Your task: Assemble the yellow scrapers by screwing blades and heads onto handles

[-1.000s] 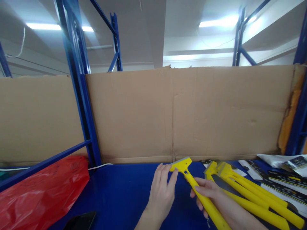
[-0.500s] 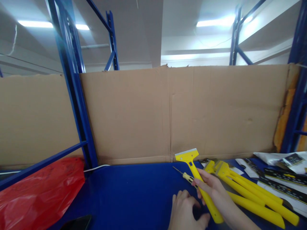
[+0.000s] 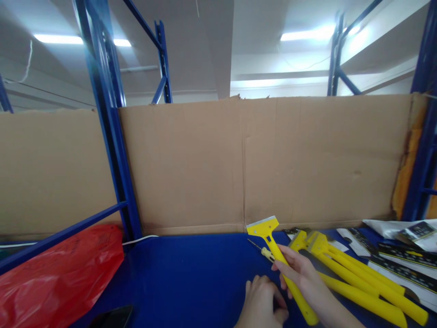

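My right hand (image 3: 300, 271) is wrapped round the handle of a yellow scraper (image 3: 264, 228), whose wide head with a metal blade edge points up and to the left. Low over the blue tabletop, my left hand (image 3: 262, 300) has curled fingers with the thumb drawn close to them. Whatever it may hold is hidden. Behind the held scraper lies a screwdriver (image 3: 267, 254) with a pale yellow handle and thin shaft, partly covered. To the right of my right hand, several more yellow scrapers (image 3: 355, 271) lie piled together.
Black-and-white packaging sleeves (image 3: 406, 264) are spread at the right, beside a clear plastic wrapper (image 3: 385, 227). A red plastic bag (image 3: 68, 273) lies at the left, with a dark phone-like object (image 3: 112, 316) near the front edge. A cardboard panel (image 3: 191, 168) closes the back; blue rack posts (image 3: 114, 150) stand at both sides.
My left thumb has come in closer to the curled fingers. The scraper in my right hand has shifted slightly left and down. The camera view has tilted a little.
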The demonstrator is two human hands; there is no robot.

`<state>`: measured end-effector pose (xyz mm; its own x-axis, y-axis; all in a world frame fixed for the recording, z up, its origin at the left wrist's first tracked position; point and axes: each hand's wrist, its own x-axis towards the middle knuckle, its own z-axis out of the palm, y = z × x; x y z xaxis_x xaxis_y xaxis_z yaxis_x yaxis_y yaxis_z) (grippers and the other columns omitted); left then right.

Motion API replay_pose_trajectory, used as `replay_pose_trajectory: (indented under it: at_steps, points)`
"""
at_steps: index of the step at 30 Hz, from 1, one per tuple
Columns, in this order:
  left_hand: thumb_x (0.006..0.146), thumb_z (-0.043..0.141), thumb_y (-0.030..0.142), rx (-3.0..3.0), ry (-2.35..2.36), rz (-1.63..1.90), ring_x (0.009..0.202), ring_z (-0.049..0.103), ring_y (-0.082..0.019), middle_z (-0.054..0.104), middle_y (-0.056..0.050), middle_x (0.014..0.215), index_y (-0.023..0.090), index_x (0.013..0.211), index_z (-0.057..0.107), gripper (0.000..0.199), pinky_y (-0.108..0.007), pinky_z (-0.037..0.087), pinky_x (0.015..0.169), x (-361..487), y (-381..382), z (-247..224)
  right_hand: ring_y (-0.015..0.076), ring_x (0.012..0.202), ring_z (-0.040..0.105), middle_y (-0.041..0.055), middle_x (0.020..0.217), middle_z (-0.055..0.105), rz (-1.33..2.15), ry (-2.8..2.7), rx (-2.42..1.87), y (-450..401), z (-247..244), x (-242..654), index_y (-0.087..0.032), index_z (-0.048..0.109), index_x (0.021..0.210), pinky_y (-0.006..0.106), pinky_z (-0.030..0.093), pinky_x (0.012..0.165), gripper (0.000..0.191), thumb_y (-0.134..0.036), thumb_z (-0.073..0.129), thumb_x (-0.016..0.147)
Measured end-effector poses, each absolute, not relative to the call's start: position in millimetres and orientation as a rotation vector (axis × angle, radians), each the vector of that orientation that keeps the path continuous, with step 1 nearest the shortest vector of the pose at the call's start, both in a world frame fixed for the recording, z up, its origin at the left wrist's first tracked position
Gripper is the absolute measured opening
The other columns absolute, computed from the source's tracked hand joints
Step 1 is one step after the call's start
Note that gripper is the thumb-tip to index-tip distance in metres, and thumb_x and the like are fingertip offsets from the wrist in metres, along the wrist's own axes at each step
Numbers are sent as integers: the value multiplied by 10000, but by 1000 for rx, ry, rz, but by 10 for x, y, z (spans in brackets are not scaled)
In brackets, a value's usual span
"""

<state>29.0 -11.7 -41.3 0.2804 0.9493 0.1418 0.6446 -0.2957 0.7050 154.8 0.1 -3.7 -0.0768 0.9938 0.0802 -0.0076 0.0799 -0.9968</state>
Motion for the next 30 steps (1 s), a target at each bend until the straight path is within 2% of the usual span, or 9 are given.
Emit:
replay_pose_trajectory:
  at_steps: [5,8,12,19,22,24,26,30]
  points:
    - [711,613,66,1820,1404,1163,803,595,-182,633,-23,785,185,673,648,130,-327,438,768,110,7,-269,88,425,515,-19,706,589,1217,-1348,-1127,39,-100,1561,-174,571,1127,190,388,325,519,-384,604,653]
    - [751,619,120,1759,1426,1424,835,586,-181,618,-21,798,188,672,647,107,-319,433,780,-29,89,-157,79,407,515,-24,708,583,1261,-1391,-1165,34,-134,1550,-167,545,1160,180,387,314,535,-358,592,662]
    - [733,662,175,1745,1400,1609,861,586,-187,617,-27,855,199,659,665,78,-319,447,791,-173,154,-93,62,398,505,-23,718,586,1325,-1496,-1162,-15,-168,1520,-161,537,1193,161,376,314,553,-360,581,679]
    - [737,646,204,1727,1354,1650,921,577,-209,617,-41,901,225,664,701,95,-351,459,839,-252,186,-95,48,424,483,-9,745,583,1334,-1641,-1168,-65,-226,1488,-130,490,1248,148,354,338,600,-376,550,703]
    - [708,665,229,1696,1271,1649,897,582,-207,615,-41,876,219,652,704,69,-335,466,812,-255,190,-86,46,437,482,-8,758,578,1322,-1703,-1166,-73,-218,1497,-153,533,1206,144,342,343,527,-363,546,722]
    - [674,686,235,1630,1207,1646,843,592,-193,623,-36,843,204,656,695,37,-316,473,779,-255,202,-78,46,447,483,-9,758,571,1322,-1776,-1136,-88,-191,1507,-165,594,1110,141,334,344,416,-365,540,750]
    - [629,715,241,1511,1153,1616,745,600,-172,632,-23,774,184,699,675,98,-293,483,710,-257,219,-71,45,451,479,-9,760,569,1322,-1827,-1116,-106,-160,1517,-169,621,1049,142,335,348,352,-367,534,771]
    - [563,754,242,1342,1071,1490,606,595,-143,642,-1,645,159,759,629,246,-246,465,586,-269,245,-59,52,459,475,-2,778,569,1327,-1838,-1168,-124,-157,1538,-172,601,1118,153,347,357,395,-333,536,763]
